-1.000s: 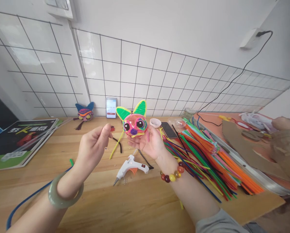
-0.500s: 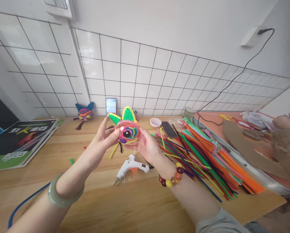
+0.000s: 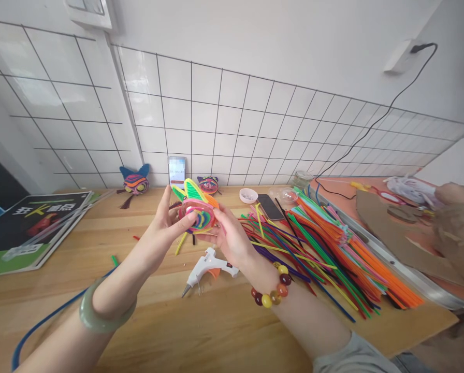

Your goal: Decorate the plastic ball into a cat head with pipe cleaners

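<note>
Between my two hands, above the table, is a colourful pipe-cleaner animal head with green ears edged in yellow and rings of colour on its side. My left hand grips it from the left, its thumb pressed on the ringed part. On the other side my right hand is closed on its right edge, fingers partly hidden beneath. Below the hands a white glue gun lies on the wooden table, nozzle toward the lower left. Loose pipe cleaners in many colours spread to the right.
Two similar heads, one blue-eared and one dark-eared, sit along the wall near an upright phone. A dark phone, a pink dish and cardboard lie right. Books lie left. Another person's hand shows far right.
Both hands have shifted slightly left and turned the animal head, so its black eye is now out of sight. The dark-eared head behind has come into fuller view.
</note>
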A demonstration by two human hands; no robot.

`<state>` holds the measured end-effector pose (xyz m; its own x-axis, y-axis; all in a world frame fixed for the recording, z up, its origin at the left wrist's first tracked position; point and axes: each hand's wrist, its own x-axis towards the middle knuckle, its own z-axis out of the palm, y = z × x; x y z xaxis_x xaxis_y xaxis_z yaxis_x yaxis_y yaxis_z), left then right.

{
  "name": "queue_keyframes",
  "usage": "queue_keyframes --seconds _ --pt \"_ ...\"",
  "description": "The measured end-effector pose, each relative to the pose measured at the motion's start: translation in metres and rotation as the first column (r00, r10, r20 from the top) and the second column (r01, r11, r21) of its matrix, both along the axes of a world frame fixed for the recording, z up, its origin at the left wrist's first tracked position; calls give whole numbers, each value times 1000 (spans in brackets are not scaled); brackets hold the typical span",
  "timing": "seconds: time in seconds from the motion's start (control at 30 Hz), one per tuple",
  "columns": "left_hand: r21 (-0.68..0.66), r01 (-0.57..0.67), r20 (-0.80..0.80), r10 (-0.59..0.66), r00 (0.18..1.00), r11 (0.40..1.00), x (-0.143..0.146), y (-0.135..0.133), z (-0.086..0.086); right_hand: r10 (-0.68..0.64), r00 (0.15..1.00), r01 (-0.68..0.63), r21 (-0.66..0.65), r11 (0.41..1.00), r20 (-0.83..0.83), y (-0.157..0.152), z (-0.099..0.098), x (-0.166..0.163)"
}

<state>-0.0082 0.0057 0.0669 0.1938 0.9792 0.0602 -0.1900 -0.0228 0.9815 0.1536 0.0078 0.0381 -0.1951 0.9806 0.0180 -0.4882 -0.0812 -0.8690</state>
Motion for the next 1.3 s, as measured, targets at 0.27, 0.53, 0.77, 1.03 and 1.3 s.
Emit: queue_keyframes --seconds 0.27,0.53,0.77,1.03,1.3 --pt "107 -7 26 4 1000 994 4 0 -3 -158 968 119 195 974 197 -13 4 -5" --pt "64 -94 13 94 996 993 7 -4 -1 -155 968 89 307 948 198 -13 -5 -9" --pt "19 -143 62 141 988 990 2 2 -4 -22 964 -29 185 982 265 -11 1 -2" --pt "-42 -89 120 94 988 995 -2 3 2 73 965 -109 130 985 252 -10 3 4" --pt "-62 -128 79 133 988 990 2 3 0 -2 951 -40 128 991 309 -9 2 2"
